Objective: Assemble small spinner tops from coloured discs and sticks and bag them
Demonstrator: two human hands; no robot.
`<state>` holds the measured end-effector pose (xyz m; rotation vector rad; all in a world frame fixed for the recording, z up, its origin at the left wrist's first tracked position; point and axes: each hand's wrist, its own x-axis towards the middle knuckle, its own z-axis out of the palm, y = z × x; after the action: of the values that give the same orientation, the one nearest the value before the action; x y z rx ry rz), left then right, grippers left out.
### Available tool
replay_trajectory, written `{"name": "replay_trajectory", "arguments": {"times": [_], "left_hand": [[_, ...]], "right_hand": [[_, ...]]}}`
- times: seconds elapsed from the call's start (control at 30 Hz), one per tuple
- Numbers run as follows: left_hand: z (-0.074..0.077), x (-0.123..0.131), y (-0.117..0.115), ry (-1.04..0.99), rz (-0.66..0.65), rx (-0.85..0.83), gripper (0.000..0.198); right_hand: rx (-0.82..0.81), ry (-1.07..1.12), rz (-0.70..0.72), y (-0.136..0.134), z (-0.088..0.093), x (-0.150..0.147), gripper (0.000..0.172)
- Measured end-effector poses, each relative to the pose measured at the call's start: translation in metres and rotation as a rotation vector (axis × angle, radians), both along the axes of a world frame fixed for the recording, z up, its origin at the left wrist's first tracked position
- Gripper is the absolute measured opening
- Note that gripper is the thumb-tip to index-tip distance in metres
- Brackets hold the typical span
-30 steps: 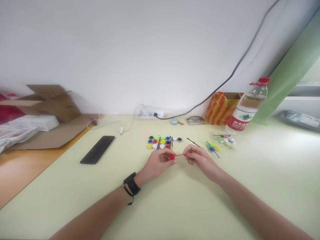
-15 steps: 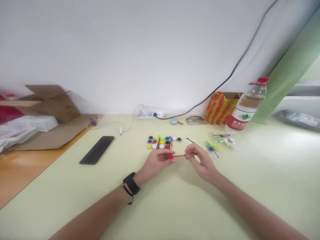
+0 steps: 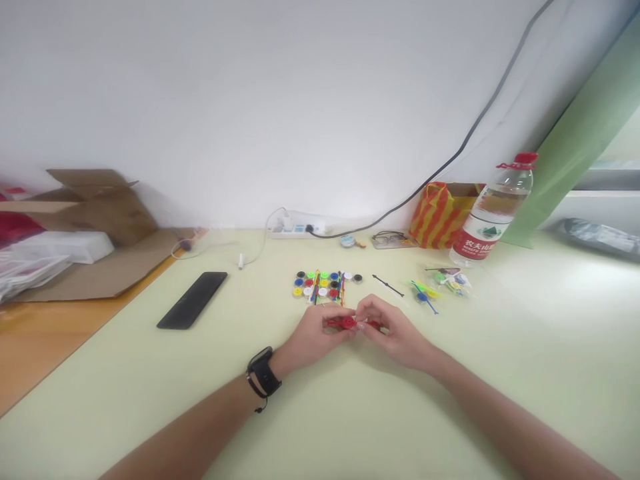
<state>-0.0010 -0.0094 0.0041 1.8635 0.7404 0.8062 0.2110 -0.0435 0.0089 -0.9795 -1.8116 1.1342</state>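
Note:
Both hands meet in the middle of the table, just in front of several small coloured discs (image 3: 298,292) set out in rows. The fingertips of my left hand (image 3: 311,335) are closed on a small red round plastic piece (image 3: 349,323). My right hand (image 3: 400,337) pinches a thin red plastic stick right beside it; fingers hide most of the stick. Whether the two red parts are joined, I cannot tell. Bundles of thin coloured sticks (image 3: 315,288) lie across the discs. A lone black stick (image 3: 388,286) rests behind my right hand.
Blue and yellow-green pieces (image 3: 425,297) and a clear bag of parts (image 3: 454,281) lie to the right. A water bottle (image 3: 493,213) and striped bag (image 3: 435,217) stand behind. On the left are a black phone (image 3: 193,300) and cardboard box (image 3: 100,207). A power strip (image 3: 295,229) sits by the wall.
My hands have come closer together and slightly nearer to me, and the gap that showed the red stick has closed. The black stick behind my right hand is now fully uncovered.

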Motion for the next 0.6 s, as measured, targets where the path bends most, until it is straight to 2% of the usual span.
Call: {"name": "replay_trajectory", "arguments": {"times": [0.17,0.4,0.6], "left_hand": [[0.006,0.001,-0.003,0.039,-0.010,0.073,0.020],[0.016,0.003,-0.008,0.063,-0.015,0.139,0.024],[0.011,0.002,-0.007,0.038,-0.010,0.077,0.027]], "right_hand": [[-0.007,-0.028,-0.005,0.002,-0.001,0.002,0.003],[0.012,-0.060,-0.011,0.001,0.001,0.002,0.011],[0.023,-0.084,-0.085,0.003,-0.006,0.002,0.019]]}}
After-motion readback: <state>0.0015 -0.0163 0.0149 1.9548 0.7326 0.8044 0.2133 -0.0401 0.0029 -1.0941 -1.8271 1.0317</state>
